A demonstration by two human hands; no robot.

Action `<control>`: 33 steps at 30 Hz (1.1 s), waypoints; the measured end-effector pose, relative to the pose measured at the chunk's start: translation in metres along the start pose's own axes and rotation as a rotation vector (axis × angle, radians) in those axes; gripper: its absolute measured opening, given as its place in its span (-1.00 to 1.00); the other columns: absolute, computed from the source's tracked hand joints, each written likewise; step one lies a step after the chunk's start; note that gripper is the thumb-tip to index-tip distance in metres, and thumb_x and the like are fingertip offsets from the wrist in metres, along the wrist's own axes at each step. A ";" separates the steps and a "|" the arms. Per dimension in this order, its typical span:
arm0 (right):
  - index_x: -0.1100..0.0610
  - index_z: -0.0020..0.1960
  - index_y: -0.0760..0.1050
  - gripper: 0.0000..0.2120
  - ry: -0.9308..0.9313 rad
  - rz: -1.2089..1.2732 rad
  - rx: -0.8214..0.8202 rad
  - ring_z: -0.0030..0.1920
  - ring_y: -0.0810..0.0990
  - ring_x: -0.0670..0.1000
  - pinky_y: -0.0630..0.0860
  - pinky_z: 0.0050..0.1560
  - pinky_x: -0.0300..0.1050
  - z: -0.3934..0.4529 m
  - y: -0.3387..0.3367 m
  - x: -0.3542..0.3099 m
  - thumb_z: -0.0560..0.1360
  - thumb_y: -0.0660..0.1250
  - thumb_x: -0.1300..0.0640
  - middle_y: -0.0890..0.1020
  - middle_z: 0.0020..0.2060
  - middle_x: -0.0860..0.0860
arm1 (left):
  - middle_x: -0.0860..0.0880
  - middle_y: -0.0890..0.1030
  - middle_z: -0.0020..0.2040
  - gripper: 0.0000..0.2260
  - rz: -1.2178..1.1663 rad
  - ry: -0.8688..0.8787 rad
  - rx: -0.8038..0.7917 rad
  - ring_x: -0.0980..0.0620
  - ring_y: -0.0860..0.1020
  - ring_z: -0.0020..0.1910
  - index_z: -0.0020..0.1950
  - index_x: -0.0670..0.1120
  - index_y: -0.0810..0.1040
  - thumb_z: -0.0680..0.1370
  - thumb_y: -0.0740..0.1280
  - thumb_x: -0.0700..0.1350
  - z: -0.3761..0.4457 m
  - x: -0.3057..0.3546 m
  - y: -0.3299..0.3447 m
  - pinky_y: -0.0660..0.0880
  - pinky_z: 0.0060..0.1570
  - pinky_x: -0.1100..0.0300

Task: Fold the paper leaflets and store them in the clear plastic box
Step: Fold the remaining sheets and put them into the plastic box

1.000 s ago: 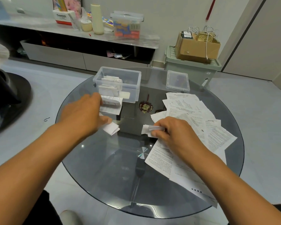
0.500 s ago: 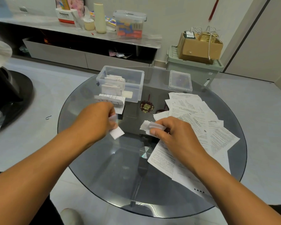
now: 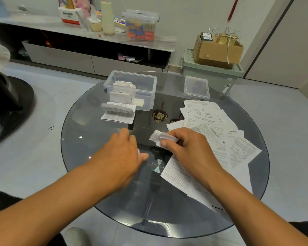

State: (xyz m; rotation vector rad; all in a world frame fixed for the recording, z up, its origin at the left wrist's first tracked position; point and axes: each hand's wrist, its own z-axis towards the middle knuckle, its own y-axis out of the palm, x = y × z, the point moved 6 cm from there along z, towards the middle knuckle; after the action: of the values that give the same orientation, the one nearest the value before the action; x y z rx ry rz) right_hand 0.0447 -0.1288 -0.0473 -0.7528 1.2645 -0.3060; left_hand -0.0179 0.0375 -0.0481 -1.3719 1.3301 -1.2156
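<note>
Head view: my round glass table point(image 3: 96, 178) fills most of it. Unfolded leaflets point(image 3: 220, 135), white with fine print, lie spread right of the box point(image 3: 140, 82); their near corner runs under my right forearm. That clear box stands at the table's far side with folded slips upright inside. A folded stack point(image 3: 118, 112) leans just in front of it. My right hand point(image 3: 190, 150), nearer than the box, pinches a small folded leaflet point(image 3: 160, 137). My left hand point(image 3: 121, 155) is blurred, fingers curled; a white scrap peeks beneath, grip unclear.
</note>
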 end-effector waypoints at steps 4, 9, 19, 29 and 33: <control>-0.07 -0.07 0.67 -0.95 0.011 0.013 0.011 -0.15 0.53 -0.20 0.35 -0.23 -0.39 0.000 0.001 0.000 0.56 0.46 0.00 0.62 -0.19 -0.14 | -0.03 0.41 0.11 -0.64 -0.231 -0.003 0.012 -0.10 0.51 0.06 0.10 -0.04 0.45 0.67 -0.02 0.15 0.001 0.000 0.002 0.34 -0.07 0.17; -0.06 -0.07 0.69 -0.95 0.056 0.089 0.012 -0.20 0.60 -0.14 0.45 -0.21 -0.28 -0.002 0.004 0.002 0.55 0.47 0.00 0.67 -0.23 -0.12 | -0.01 0.44 -0.28 -0.66 -0.444 -0.047 -0.021 0.04 0.43 -0.34 -0.25 -0.08 0.49 0.64 0.32 0.10 0.012 -0.012 -0.016 0.31 -0.32 0.13; 0.02 0.02 0.68 -0.92 0.191 0.384 -0.013 -0.26 0.72 0.08 0.71 -0.03 0.09 0.000 0.009 0.005 0.54 0.50 0.14 0.74 -0.25 0.04 | 0.09 0.50 0.09 -0.63 -0.536 -0.137 -0.008 0.09 0.52 -0.07 0.21 0.07 0.54 0.46 0.57 -0.01 0.018 -0.023 -0.007 0.39 -0.16 0.22; 0.15 0.14 0.68 -0.84 0.228 0.533 -0.215 -0.34 0.67 -0.03 0.60 -0.23 -0.27 -0.003 0.018 -0.003 0.57 0.44 0.21 0.71 -0.30 0.07 | 0.00 0.68 -0.21 -0.90 -0.704 -0.174 0.027 0.09 0.60 -0.24 -0.13 0.03 0.63 0.51 0.52 -0.12 0.029 -0.032 -0.007 0.49 -0.23 0.25; -0.09 0.11 0.67 -0.83 0.110 0.374 -0.194 -0.28 0.67 -0.08 0.61 -0.15 -0.23 -0.002 0.013 -0.009 0.60 0.42 0.16 0.71 -0.17 0.04 | -0.14 0.73 -0.17 -0.86 -1.134 -0.096 0.062 -0.06 0.70 -0.13 -0.01 -0.10 0.69 0.58 0.40 -0.31 0.029 -0.028 -0.008 0.65 0.06 0.16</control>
State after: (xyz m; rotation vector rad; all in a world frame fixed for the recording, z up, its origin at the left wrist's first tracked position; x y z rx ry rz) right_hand 0.0380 -0.1145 -0.0494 -0.6524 1.5240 0.0825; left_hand 0.0128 0.0647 -0.0474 -2.1906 0.3471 -1.8166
